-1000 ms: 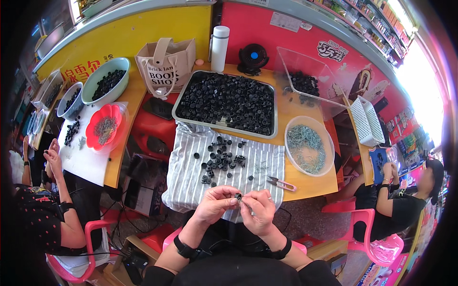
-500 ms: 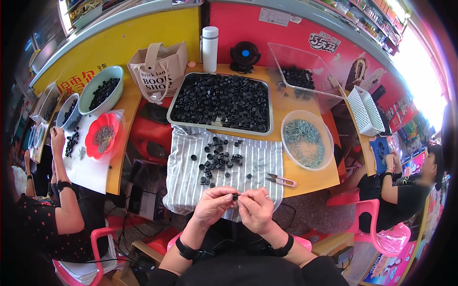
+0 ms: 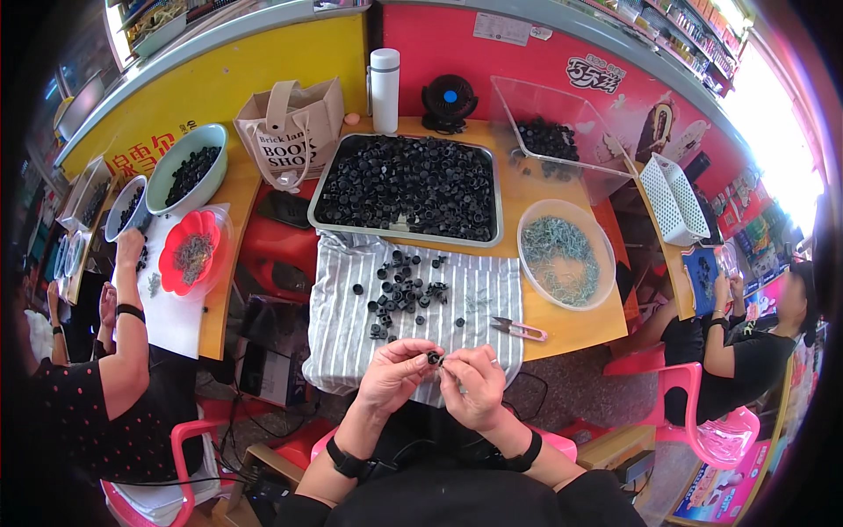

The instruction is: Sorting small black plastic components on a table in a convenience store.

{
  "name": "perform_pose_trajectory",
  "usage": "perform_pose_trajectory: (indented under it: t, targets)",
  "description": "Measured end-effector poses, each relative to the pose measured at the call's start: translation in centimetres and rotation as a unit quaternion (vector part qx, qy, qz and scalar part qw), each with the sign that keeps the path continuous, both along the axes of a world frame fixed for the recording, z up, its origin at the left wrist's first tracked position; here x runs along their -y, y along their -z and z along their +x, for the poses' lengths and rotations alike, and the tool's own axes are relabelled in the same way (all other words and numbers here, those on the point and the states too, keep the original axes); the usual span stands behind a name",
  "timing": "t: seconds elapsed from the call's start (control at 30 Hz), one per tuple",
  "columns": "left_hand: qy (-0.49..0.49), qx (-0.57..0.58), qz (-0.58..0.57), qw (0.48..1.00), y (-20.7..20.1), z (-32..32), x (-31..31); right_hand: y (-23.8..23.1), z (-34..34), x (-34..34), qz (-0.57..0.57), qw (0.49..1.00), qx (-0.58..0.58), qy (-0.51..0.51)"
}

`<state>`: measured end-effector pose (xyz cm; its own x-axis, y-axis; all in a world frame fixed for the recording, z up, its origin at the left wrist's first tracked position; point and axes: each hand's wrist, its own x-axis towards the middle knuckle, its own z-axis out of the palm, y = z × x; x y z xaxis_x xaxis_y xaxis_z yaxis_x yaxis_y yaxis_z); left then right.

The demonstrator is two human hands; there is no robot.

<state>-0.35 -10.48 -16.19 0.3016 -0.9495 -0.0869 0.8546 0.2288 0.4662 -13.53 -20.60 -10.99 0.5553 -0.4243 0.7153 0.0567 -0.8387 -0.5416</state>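
In front of my chest, my left hand (image 3: 393,378) pinches a small round black plastic cap (image 3: 433,357) between thumb and fingertips. My right hand (image 3: 474,385) is closed in a pinch right against the cap; whatever is in its fingertips is too small to make out. Just beyond the hands, a grey-and-white striped cloth (image 3: 338,329) bears a loose group of black caps (image 3: 406,294). Some thin silvery pins (image 3: 479,302) lie there too. Pink-handled thread snips (image 3: 520,329) rest at the cloth's right side.
A metal tray (image 3: 369,231) full of black caps sits behind the cloth. To its right are a round tub (image 3: 604,279) of thin metal pins and a clear bin (image 3: 562,171). Co-workers sit at left (image 3: 123,369) and right (image 3: 746,325). A white bottle (image 3: 385,92) and fan (image 3: 450,101) stand behind.
More of the black cap shows between my fingertips, while my hands stay almost in place. At the left, the co-worker's hand has shifted right and a second hand has come into sight.
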Motion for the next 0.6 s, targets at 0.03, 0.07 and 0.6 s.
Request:
perform_pose_trajectory:
  t: [0.03,0.07,0.6]
  targets:
    - [0.001,-0.003,-0.002,1.000,-0.09,-0.02,0.03,-0.10,0.01,0.02,0.000,1.000,0.000,0.000]
    - [0.001,-0.006,-0.004,1.000,-0.17,-0.02,0.03,-0.30,0.06,0.05,-0.006,1.000,-0.003,0.000]
    - [-0.005,0.000,-0.009,1.000,-0.32,-0.12,0.09,-0.29,-0.03,-0.22,-0.055,0.998,-0.020,0.006]
